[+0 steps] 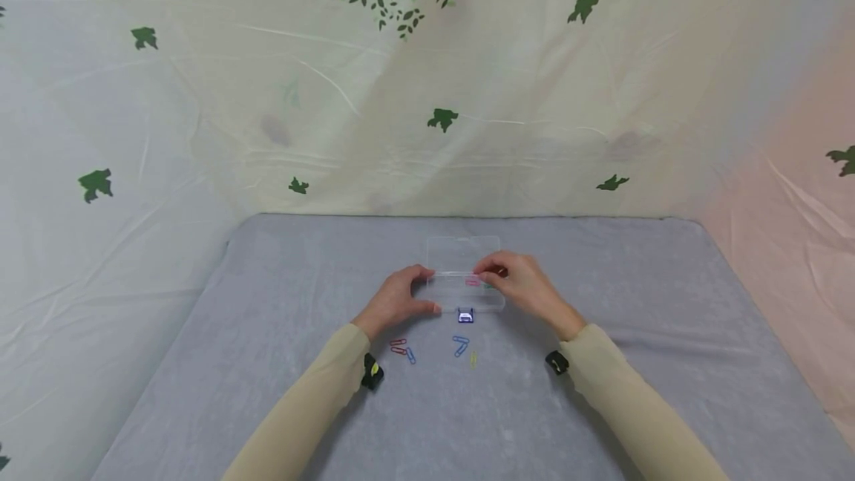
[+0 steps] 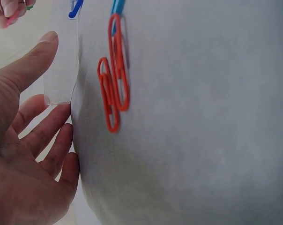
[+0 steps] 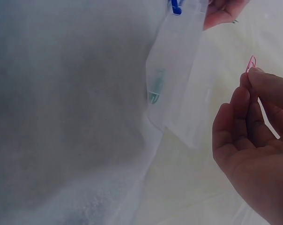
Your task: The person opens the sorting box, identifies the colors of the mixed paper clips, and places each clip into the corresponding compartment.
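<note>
Green paperclip (image 3: pixel 155 92) in clear box (image 1: pixel 447 295), left hand (image 1: pixel 399 295) around one end; right hand (image 1: pixel 526 286) tight on pink paperclip (image 3: pixel 251 63).

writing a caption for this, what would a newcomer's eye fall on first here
Probably the right hand, pinching a pink paper clip by the open clear box, with the left hand at the box's left end. Next, the blue latch at its front and the red paper clips on the grey cloth nearer the person. Behind, dark green shapes dot the pale curtain.
</note>
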A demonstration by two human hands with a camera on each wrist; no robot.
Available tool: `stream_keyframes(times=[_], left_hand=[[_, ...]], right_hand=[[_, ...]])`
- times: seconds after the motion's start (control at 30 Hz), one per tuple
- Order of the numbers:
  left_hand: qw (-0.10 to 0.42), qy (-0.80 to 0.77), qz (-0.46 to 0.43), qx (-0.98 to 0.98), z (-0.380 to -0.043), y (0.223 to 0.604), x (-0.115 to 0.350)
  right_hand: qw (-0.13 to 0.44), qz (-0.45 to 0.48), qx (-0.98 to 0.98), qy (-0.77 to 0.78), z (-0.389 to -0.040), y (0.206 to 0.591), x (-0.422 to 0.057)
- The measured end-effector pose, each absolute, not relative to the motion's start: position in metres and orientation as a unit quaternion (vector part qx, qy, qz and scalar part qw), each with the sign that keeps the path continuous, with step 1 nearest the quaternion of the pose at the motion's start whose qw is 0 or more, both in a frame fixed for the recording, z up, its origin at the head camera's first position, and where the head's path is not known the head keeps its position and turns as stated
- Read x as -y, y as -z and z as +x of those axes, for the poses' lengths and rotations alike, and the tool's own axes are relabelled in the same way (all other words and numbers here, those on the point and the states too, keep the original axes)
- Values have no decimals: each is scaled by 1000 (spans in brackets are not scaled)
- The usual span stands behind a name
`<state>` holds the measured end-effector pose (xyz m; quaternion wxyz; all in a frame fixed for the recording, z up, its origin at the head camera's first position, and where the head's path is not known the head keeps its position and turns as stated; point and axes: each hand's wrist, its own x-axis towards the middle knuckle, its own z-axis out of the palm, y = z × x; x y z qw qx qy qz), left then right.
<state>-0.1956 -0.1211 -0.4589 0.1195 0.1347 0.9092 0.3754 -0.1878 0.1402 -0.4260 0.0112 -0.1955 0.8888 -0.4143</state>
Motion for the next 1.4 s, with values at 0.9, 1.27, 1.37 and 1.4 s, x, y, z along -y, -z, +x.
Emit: stream_keyframes(times=[0.9,1.27,1.37,1.4], left_hand=[[118,-373,138,-910,-197,461,120],[120,-373,135,-910,-195,461,120],[121,-376,132,-909,-195,459,121],[120,-377,132,-909,-195,459,121]], right_hand=[[52,-179,-918,351,-203,442,-133],[39,-185,-912,363,-195,441,-139],[29,-189,-909,371,-189,437,-144],[25,-191,-908,372,-187,436,-146]])
